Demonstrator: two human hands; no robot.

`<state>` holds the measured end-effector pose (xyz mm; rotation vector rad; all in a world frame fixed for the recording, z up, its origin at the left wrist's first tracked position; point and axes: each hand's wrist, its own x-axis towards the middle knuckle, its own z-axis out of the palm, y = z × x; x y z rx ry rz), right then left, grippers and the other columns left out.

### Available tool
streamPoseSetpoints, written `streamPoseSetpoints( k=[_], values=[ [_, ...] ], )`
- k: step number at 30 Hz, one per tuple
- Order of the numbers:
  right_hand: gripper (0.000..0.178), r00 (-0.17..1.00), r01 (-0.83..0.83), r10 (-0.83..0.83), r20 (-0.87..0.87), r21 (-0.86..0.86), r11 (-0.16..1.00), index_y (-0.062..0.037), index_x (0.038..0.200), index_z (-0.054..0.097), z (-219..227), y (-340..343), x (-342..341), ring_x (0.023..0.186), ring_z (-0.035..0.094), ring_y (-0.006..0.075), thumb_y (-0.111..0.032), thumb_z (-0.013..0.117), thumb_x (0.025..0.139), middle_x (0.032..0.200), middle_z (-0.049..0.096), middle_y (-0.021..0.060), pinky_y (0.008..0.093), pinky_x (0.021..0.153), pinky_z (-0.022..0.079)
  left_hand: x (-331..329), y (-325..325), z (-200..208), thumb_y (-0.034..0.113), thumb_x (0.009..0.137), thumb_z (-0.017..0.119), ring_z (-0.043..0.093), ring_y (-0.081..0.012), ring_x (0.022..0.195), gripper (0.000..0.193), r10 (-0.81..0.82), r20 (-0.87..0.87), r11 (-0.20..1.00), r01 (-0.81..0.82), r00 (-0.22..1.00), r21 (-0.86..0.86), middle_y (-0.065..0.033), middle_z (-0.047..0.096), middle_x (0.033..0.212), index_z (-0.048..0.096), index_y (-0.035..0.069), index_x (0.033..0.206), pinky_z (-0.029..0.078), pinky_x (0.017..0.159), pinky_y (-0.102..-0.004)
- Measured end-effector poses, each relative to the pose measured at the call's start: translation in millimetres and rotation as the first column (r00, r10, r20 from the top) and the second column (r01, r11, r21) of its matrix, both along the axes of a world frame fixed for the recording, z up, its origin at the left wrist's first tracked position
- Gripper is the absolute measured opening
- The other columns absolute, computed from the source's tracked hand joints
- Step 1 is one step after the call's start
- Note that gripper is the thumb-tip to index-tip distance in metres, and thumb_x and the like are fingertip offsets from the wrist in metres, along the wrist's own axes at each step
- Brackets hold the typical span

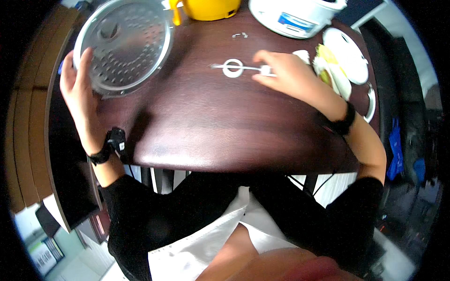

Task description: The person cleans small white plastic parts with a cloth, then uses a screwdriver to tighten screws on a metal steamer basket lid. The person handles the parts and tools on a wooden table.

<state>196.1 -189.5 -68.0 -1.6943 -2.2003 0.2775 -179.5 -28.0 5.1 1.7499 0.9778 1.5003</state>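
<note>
My left hand (77,91) grips the left rim of a clear round plastic tray (133,44), thumb on the near side and fingers outside the edge. The tray is dotted with raised bumps or holes and appears raised over the table's left side. My right hand (286,72) has the white end of a thin rod (251,69) between thumb and fingers. The rod crosses a flat white ring (233,76); whether they are joined, I cannot tell. Small clear pieces (240,35) lie beyond the ring.
A yellow container (211,8) and a white appliance base (300,21) stand at the far edge of the dark wooden table (201,122). At right are a white oval lid (345,56) and a white dish (344,86) with yellow-green pieces. A small black device (117,138) is beside my left wrist.
</note>
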Motion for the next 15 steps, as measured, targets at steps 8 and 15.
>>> streamPoseSetpoints(
  k=[8, 15],
  values=[
    [0.031, 0.968, -0.101, 0.133, 0.212, -0.157, 0.982, -0.0039, 0.089, 0.056, -7, -23, -1, 0.072, 0.065, 0.032, -0.032, 0.067, 0.081, 0.081, 0.061, 0.0127, 0.0425, 0.062, 0.052, 0, 0, -11, 0.015, 0.093, 0.059, 0.06, -0.0091, 0.077, 0.018, -0.051, 0.093, 0.988, 0.063, 0.994, -0.139, -0.0061, 0.063, 0.092, 0.057, 0.001, 0.105, 0.049, 0.066, -0.0221],
    [0.028, 0.968, 0.128, -0.086, 0.236, -0.169, 0.977, -0.0053, 0.088, 0.054, -6, -62, 42, 0.075, 0.061, 0.0276, -0.03, 0.067, 0.083, 0.085, 0.058, 0.0101, 0.0361, 0.066, 0.046, 12, 6, -29, 0.015, 0.093, 0.058, 0.059, -0.0069, 0.076, 0.017, -0.142, 0.2, 0.955, 0.188, 0.969, -0.231, -0.0031, 0.063, 0.089, 0.058, 0.002, 0.104, 0.047, 0.067, -0.0204]
  ],
)
